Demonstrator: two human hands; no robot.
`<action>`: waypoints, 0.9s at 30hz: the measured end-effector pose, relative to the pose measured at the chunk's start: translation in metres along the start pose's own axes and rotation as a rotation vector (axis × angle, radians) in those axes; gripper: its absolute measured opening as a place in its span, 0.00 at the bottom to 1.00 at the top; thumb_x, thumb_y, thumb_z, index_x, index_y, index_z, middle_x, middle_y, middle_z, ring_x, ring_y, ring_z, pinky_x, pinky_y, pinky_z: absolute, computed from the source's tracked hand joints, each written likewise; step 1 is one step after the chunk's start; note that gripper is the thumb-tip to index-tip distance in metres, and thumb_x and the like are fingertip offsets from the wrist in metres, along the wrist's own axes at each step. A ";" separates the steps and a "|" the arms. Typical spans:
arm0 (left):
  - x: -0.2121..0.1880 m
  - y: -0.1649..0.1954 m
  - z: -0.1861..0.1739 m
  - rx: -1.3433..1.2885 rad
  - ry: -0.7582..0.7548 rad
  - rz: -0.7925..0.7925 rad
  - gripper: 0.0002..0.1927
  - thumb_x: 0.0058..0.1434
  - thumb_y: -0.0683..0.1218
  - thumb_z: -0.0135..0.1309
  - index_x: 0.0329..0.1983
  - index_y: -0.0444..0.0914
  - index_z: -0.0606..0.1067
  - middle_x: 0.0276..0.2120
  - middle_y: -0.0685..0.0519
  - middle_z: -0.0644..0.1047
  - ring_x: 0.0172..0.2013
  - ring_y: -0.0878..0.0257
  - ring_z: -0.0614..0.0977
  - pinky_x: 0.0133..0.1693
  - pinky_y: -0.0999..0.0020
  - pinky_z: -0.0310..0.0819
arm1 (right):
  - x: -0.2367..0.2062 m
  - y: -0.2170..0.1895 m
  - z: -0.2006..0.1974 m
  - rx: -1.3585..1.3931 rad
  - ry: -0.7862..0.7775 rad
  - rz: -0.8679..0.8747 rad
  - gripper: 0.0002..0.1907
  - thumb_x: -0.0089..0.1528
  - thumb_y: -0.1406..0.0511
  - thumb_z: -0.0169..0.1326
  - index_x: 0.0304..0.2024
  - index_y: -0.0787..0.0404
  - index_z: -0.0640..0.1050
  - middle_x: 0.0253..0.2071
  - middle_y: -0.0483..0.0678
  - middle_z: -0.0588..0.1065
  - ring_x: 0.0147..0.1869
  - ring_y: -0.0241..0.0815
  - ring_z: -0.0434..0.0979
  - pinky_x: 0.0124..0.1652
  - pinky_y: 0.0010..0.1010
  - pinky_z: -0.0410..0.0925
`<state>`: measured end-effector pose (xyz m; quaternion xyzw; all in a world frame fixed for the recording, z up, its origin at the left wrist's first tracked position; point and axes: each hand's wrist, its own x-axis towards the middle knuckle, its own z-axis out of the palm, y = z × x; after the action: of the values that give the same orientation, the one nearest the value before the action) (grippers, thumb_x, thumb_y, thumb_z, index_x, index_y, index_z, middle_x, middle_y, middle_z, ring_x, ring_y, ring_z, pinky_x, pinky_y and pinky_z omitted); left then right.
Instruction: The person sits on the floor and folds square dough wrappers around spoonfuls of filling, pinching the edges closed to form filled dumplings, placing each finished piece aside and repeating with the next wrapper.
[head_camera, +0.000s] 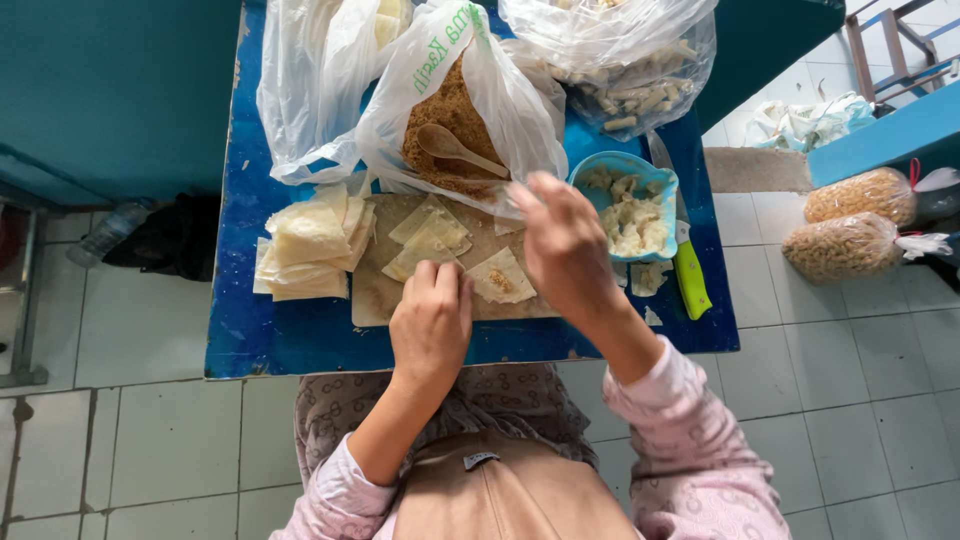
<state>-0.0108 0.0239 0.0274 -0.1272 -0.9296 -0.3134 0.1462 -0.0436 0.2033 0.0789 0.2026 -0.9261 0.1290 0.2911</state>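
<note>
My left hand (432, 322) rests at the near edge of a wooden board (377, 292), fingertips touching a pale square dough wrapper (503, 279) that carries a bit of brown filling. My right hand (565, 248) hovers above the board's right side, fingers loosely curled; I cannot tell whether it pinches anything. More wrappers (428, 235) lie on the board. A stack of wrappers (308, 250) sits left of it. Behind the board an open plastic bag (440, 60) holds brown crumbly filling (455, 130) with a wooden spoon (452, 148) in it.
A blue bowl (629, 168) of pale paste stands right of the board, beside a green-handled knife (688, 275). Clear bags (640, 60) of small pieces sit at the back of the blue table (280, 335). Two tied bags of snacks (850, 245) lie on the tiled floor.
</note>
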 end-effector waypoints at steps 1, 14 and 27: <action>0.001 -0.001 0.001 -0.002 -0.013 -0.008 0.08 0.64 0.45 0.58 0.39 0.37 0.73 0.37 0.48 0.73 0.39 0.50 0.79 0.37 0.58 0.76 | -0.013 -0.005 -0.006 0.136 -0.019 0.132 0.11 0.65 0.71 0.55 0.51 0.67 0.75 0.51 0.58 0.74 0.54 0.59 0.76 0.54 0.42 0.69; 0.004 0.005 0.015 0.153 -0.036 0.147 0.06 0.57 0.37 0.51 0.38 0.37 0.69 0.38 0.47 0.73 0.40 0.52 0.78 0.41 0.61 0.75 | -0.064 -0.020 0.003 0.459 -0.237 0.703 0.08 0.59 0.71 0.60 0.37 0.64 0.74 0.32 0.50 0.77 0.36 0.45 0.80 0.37 0.33 0.71; 0.003 0.007 0.020 -0.330 -0.035 0.102 0.15 0.64 0.39 0.56 0.54 0.36 0.73 0.36 0.49 0.79 0.39 0.50 0.81 0.41 0.55 0.74 | -0.069 -0.018 0.029 0.791 -0.044 0.619 0.12 0.61 0.76 0.58 0.45 0.65 0.71 0.40 0.49 0.78 0.44 0.39 0.83 0.44 0.27 0.74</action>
<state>-0.0155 0.0419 0.0173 -0.2020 -0.8604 -0.4515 0.1226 0.0018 0.1972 0.0170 0.0161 -0.8287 0.5462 0.1207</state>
